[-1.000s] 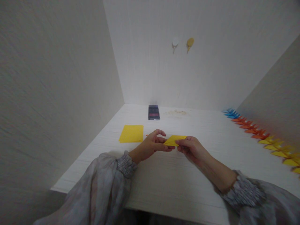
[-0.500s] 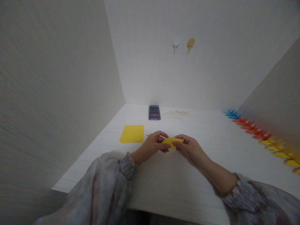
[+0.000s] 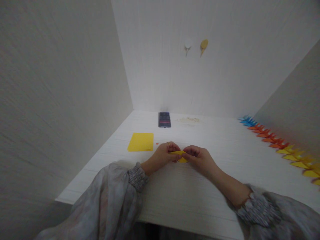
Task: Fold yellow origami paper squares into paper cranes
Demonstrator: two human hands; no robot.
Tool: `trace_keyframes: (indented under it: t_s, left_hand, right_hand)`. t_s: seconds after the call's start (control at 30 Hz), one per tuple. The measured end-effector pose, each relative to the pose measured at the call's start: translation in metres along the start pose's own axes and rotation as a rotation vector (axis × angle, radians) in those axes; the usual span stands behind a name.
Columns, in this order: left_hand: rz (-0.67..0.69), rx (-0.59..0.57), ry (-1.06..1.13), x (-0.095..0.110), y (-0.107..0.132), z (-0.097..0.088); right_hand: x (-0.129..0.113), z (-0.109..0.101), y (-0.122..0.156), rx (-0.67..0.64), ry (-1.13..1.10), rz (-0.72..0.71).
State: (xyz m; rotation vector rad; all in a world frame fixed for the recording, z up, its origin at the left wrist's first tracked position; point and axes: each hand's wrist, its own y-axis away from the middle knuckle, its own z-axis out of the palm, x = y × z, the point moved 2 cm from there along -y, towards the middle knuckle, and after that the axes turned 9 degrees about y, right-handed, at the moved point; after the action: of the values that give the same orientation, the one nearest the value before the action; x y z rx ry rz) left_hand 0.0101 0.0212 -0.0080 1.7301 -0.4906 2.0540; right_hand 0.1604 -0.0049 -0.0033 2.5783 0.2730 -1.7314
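Crosswise, the folded yellow paper spans the gap between left hand and right hand over the worktop, its long axis running side to side; both hands' fingers pinch it, neither hand clearly nearer.

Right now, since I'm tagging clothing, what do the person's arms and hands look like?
The left sleeve and right sleeve are loose, mottled grey, with gathered, crinkled cuffs. The left hand wears a thin gold-coloured ring; none shows on the right hand.
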Motion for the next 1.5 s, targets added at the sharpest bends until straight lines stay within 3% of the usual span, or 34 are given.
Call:
trace_keyframes:
  t_s: [0.2, 0.37, 0.5, 0.73, 0.9, 1.0, 1.1, 1.3, 1.4, 1.5]
  left_hand:
    - [0.062, 0.141, 0.243, 0.009, 0.002, 0.0]
    - [0.059, 0.099, 0.311, 0.012, 0.004, 0.005]
    - [0.056, 0.089, 0.307, 0.015, 0.006, 0.007]
    - [0.077, 0.103, 0.338, 0.016, 0.004, 0.004]
    - [-0.002, 0.106, 0.381, 0.018, 0.006, 0.005]
    - [-0.071, 0.078, 0.384, 0.02, 0.008, 0.006]
    - [-0.103, 0.062, 0.342, 0.018, 0.007, 0.005]
    - [-0.103, 0.06, 0.06, 0.007, 0.002, -0.004]
    - [-0.104, -0.038, -0.075, 0.001, 0.001, -0.006]
    - [-0.028, -0.074, -0.227, -0.003, -0.001, -0.008]
  right_hand:
    - [-0.005, 0.009, 0.007, 0.026, -0.176, 0.02]
    - [-0.012, 0.012, 0.012, 0.105, -0.237, -0.008]
    - [-0.012, 0.01, 0.012, 0.142, -0.153, -0.058]
    - [-0.017, 0.01, 0.015, -0.034, 0.087, -0.113]
    - [-0.024, -0.005, 0.02, 0.111, 0.253, -0.309]
    - [-0.023, -0.011, 0.019, 0.077, 0.308, -0.422]
    - [-0.021, -0.013, 0.018, 0.023, 0.454, -0.477]
    - [-0.02, -0.007, 0.018, 0.051, 1.0, -0.684]
    - [-0.019, 0.001, 0.017, -0.028, 1.051, -0.777]
    - [-0.016, 0.006, 0.013, -0.115, 1.017, -0.782]
